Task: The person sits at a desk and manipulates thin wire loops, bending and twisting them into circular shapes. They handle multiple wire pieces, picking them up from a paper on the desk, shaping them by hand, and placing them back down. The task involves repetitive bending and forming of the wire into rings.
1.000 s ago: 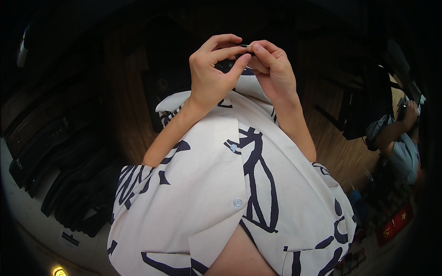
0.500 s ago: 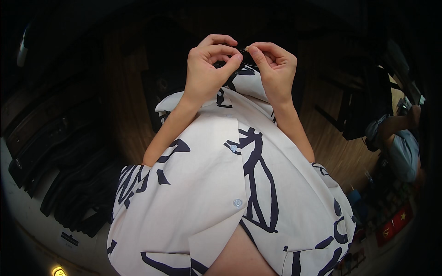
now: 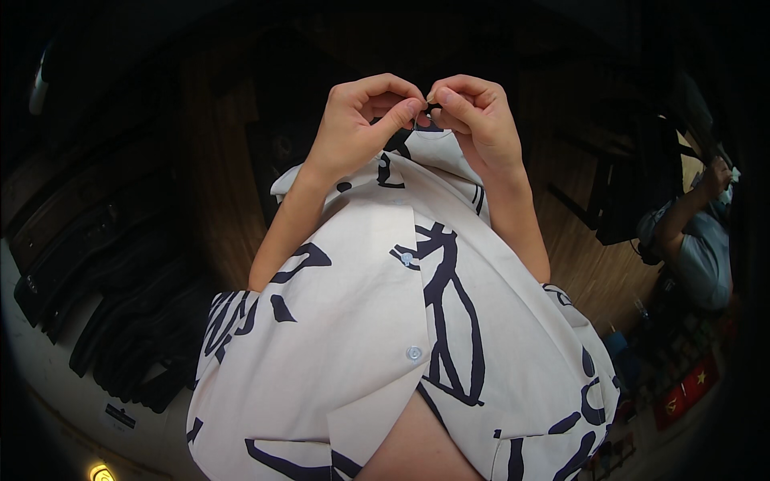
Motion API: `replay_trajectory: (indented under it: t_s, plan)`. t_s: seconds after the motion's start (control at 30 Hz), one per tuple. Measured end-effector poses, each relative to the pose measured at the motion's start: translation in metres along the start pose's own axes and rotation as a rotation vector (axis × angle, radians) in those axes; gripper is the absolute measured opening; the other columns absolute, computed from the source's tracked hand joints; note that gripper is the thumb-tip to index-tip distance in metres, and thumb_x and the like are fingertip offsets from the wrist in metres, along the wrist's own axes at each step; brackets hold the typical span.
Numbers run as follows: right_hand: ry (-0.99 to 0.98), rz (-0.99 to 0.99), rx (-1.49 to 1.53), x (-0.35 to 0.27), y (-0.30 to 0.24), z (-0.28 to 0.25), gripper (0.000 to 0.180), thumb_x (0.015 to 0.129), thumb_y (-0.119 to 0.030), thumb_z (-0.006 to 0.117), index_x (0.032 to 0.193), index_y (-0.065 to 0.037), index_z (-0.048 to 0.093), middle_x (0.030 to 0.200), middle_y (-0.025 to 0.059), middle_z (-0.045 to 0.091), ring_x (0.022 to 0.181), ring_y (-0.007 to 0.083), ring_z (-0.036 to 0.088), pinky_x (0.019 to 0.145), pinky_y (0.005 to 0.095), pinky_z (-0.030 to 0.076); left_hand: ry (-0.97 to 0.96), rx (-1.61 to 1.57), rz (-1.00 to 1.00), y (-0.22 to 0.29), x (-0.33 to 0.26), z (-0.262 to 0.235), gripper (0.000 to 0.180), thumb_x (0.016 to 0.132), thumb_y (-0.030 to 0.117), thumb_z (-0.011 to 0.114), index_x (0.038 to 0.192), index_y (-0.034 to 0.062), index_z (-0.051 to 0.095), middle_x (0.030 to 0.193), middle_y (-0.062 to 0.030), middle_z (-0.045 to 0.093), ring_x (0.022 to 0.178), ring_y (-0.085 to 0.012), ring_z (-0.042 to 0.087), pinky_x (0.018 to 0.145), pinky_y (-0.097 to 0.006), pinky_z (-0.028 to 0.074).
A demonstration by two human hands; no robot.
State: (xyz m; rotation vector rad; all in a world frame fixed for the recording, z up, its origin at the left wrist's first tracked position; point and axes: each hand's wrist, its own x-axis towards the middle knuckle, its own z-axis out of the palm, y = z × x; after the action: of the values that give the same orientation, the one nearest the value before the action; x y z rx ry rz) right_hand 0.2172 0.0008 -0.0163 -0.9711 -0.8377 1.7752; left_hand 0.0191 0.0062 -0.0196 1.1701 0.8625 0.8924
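Both of my hands are raised in front of my chest, their fingertips almost meeting. My left hand [image 3: 361, 124] pinches with thumb and forefinger, the other fingers curled. Opposite it, my right hand [image 3: 484, 120] is closed in a similar pinch, with a tiny pale bit between thumb and forefinger. A thin strand [image 3: 431, 131], like a fine wire or thread, hangs in a small loop between the two hands. Its ends are hidden by the fingers. Below lies the white shirt [image 3: 361, 321] that I wear, printed with dark brush-like shapes.
Several long dark cases or similar shapes [image 3: 112, 305] stand along the left. A person in a grey-blue top [image 3: 702, 256] is at the right with an arm raised. A red flag [image 3: 686, 393] shows at lower right. Beneath everything is a wooden floor [image 3: 577, 216].
My hands have come closer together and slightly lower. The left fingers have curled in more, and the strand now hangs lower between them. At the right, the other person's hand has risen.
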Motion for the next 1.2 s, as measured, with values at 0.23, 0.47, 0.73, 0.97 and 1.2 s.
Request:
replay_trajectory:
  t_s: [0.23,0.47,0.73,0.97,1.2]
  plan:
    - [-0.079,0.047,0.35,0.001,0.008,0.002,0.017,0.097,-0.014,0.068,0.102,0.002,0.071,0.063,-0.001,0.054,0.05,0.0045,0.035,0.057,0.0246,0.038,-0.006,-0.401,-0.054,-0.01,-0.001,0.003,0.023,0.095,0.022,0.07,0.105,0.0017,0.07,0.088,-0.0084,0.071,0.073,-0.0154,0.068,0.062,-0.024,0.051]
    - [0.024,0.0,0.354,0.001,0.011,0.008,0.017,0.097,-0.015,0.068,0.1,0.001,0.071,0.055,-0.007,0.037,0.05,0.0054,0.026,0.055,0.0261,0.031,0.059,-0.406,-0.011,-0.014,-0.003,0.004,0.022,0.091,0.017,0.075,0.104,0.0005,0.073,0.089,-0.0085,0.072,0.075,-0.0145,0.069,0.065,-0.024,0.052]
    - [0.182,-0.146,0.211,-0.002,0.009,0.024,0.018,0.097,-0.016,0.068,0.101,0.002,0.071,0.057,-0.0059,0.042,0.052,0.0056,0.033,0.059,0.0238,0.042,0.089,-0.132,0.055,-0.003,-0.004,0.013,0.018,0.089,0.004,0.075,0.106,-0.0021,0.073,0.095,-0.0111,0.074,0.087,-0.0158,0.072,0.081,-0.027,0.058]
    - [0.072,-0.058,0.272,-0.001,0.01,0.011,0.019,0.098,-0.016,0.067,0.102,0.002,0.07,0.056,-0.0059,0.04,0.051,0.0052,0.035,0.059,0.0244,0.042,0.093,-0.229,-0.026,-0.004,-0.004,0.01,0.016,0.09,0.004,0.073,0.106,-0.0016,0.074,0.095,-0.011,0.075,0.086,-0.0159,0.072,0.08,-0.027,0.059]
    - [0.07,-0.012,0.321,0.001,0.008,0.009,0.02,0.099,-0.018,0.065,0.104,0.001,0.07,0.053,-0.0051,0.041,0.048,0.0057,0.035,0.06,0.0261,0.045,0.133,-0.115,-0.012,-0.001,-0.002,0.015,0.017,0.09,0.004,0.073,0.106,-0.0025,0.074,0.092,-0.01,0.075,0.082,-0.0159,0.073,0.076,-0.026,0.06]
